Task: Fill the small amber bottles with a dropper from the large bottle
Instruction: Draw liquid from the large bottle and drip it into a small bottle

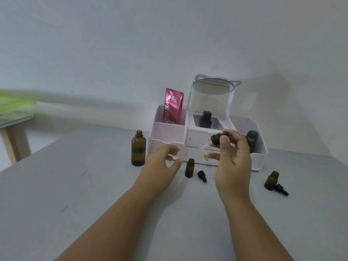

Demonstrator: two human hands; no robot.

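Note:
The large amber bottle [138, 148] stands uncapped on the grey table, left of centre. A small amber bottle [189, 168] stands open in the middle, a black dropper cap [201, 176] lying beside it. Another small amber bottle [271, 180] stands at the right with a black dropper cap [281, 189] against its base. My right hand [232, 160] pinches the black bulb of a dropper [215, 139]; its glass tube slants down-left, above the middle bottle. My left hand [163, 161] hovers open just left of that bottle, fingers relaxed, not touching it.
A white cosmetic organiser [207, 140] with drawers and a round mirror stands at the back against the wall. It holds a pink sachet [172, 106], a black bottle [205, 119] and a dark Kahf container [252, 141]. A wooden stool [13, 129] stands at the far left.

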